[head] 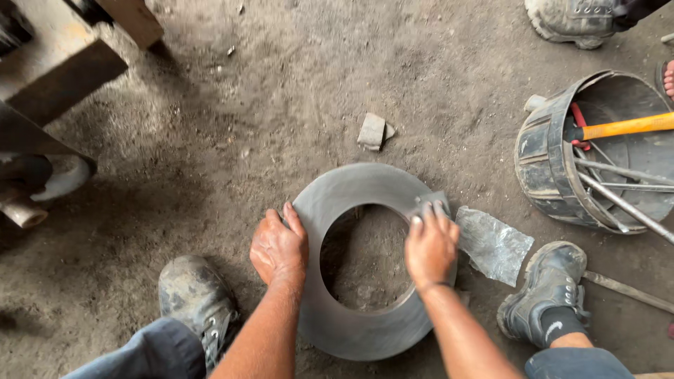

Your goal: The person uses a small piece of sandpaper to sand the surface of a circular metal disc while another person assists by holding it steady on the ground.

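A flat grey metal ring [365,330] with a wide circular opening lay on the dirt floor [281,105] between the person's two feet, bare earth showing through its middle. The left hand [279,247] rested on the ring's outer left edge, fingers curled over the rim and gripping it. The right hand [430,243] lay on the ring's right side at the inner edge, its fingers pressing down a small flat grey pad [430,202] against the metal; whether the thumb pinched it from below could not be told. Just beside the right hand, on the ground, lay a crumpled grey sheet [493,245], touching or nearly touching the ring's outer edge. The left shoe [194,298] sat close to the ring's lower left, the right shoe [544,293] beyond the sheet. A small stone block [371,131] lay on the dirt just above the ring. Farther right stood a black bucket [540,158] tipped toward the camera, holding metal rods [618,172] and an orange-handled tool [625,126]. Another person's shoe [569,21] showed at the upper right, and wooden beams [63,63] at the upper left.
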